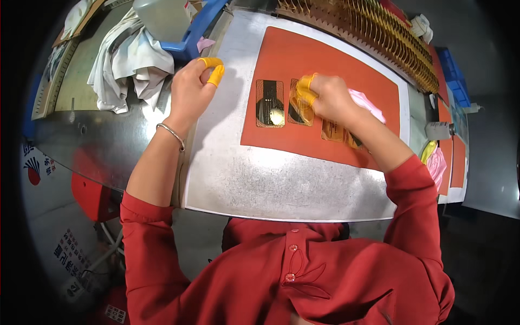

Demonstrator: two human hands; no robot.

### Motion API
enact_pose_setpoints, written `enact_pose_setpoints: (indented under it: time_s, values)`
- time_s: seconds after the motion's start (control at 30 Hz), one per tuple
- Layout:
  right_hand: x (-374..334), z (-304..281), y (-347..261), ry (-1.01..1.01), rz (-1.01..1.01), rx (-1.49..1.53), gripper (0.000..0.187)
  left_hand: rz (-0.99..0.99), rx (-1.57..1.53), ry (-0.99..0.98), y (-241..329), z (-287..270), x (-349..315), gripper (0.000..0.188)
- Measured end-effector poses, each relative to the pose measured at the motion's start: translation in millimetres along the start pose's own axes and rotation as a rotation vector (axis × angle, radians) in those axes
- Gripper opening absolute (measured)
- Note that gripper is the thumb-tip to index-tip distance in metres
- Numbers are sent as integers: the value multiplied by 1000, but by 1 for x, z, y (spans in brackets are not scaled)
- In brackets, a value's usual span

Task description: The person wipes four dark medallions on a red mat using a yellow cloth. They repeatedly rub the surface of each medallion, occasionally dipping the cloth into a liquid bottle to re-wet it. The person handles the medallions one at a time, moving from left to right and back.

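My left hand (190, 93) hovers left of the orange mat (325, 59), its fingers curled in with nothing seen in them. Yellow finger cots cover its thumb and index finger. My right hand (330, 97), with yellow cots too, is closed at the upper part of a thin gold-and-black plate (301, 115) over the mat. Left of that lies a similar rectangular plate (270, 103), flat, with a bright reflection on it. Another golden plate (332, 130) lies under my right wrist, and a further one (355, 142) is partly hidden by my forearm. A pink cloth (369, 105) sits beside my right hand.
A long rack (374, 38) with rows of gold-coloured plates stands along the far edge. White cloths (132, 59) and a blue bin (189, 46) are at the far left. At right stand a bottle (440, 130) and another pink cloth (436, 168). A red stool (89, 197) is below left.
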State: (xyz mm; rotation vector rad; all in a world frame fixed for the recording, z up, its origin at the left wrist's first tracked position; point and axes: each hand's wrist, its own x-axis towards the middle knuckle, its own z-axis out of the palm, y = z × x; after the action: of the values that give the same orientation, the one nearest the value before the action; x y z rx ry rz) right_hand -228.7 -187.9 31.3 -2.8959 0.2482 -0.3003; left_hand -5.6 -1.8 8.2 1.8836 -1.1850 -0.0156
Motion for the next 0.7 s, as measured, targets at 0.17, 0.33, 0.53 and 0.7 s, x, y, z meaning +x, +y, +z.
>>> enact_pose_setpoints:
  time_s: [0.17, 0.33, 0.53, 0.7]
  values:
    - [-34, 1, -29, -105, -66, 71, 14, 13, 34, -28, 2, 1, -1, 16]
    - [-6, 1, -2, -44, 53, -12, 14, 46, 10, -26, 0, 5, -2, 17]
    - [-25, 3, -19, -47, -48, 11, 11, 64, 53, -10, -2, 4, -2, 17]
    - [-21, 5, -14, -50, 34, -8, 11, 105, -34, 63, -2, 5, -4, 16]
